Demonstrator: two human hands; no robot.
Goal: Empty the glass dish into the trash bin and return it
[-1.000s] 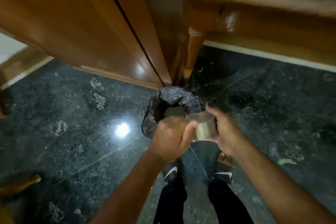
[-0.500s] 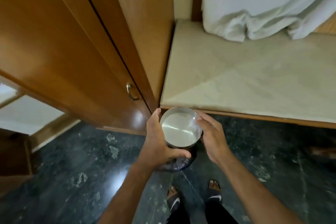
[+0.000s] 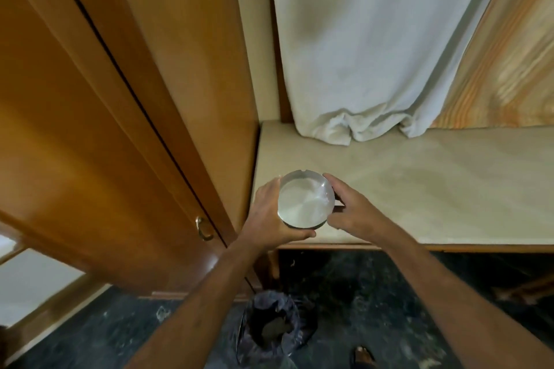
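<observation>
Clear glass is what I have between my two hands: the round glass dish (image 3: 305, 199) sits mouth-up over the near left corner of the pale desk (image 3: 419, 183), close to its front edge, and I cannot tell whether its base touches the top or hangs just above it. Being round, it has no long axis to speak of; its rim lies roughly level, with a small notch at the far side, and the inside looks bare. My left hand (image 3: 269, 214) cups the left side, fingers behind the rim and thumb curled under the near edge, so that grip is closed on the dish. My right hand (image 3: 349, 210) meets the right side with fingertips at the rim and the thumb low, a light grip on the same dish. Below the desk edge, on the dark stone floor (image 3: 389, 308), stands the trash bin (image 3: 274, 329) with its dark liner, well apart from the dish. A wooden wardrobe door (image 3: 105, 129) with a brass handle (image 3: 204, 229) rises just left of the desk, and a white curtain (image 3: 374, 48) hangs down onto the desk's back.
</observation>
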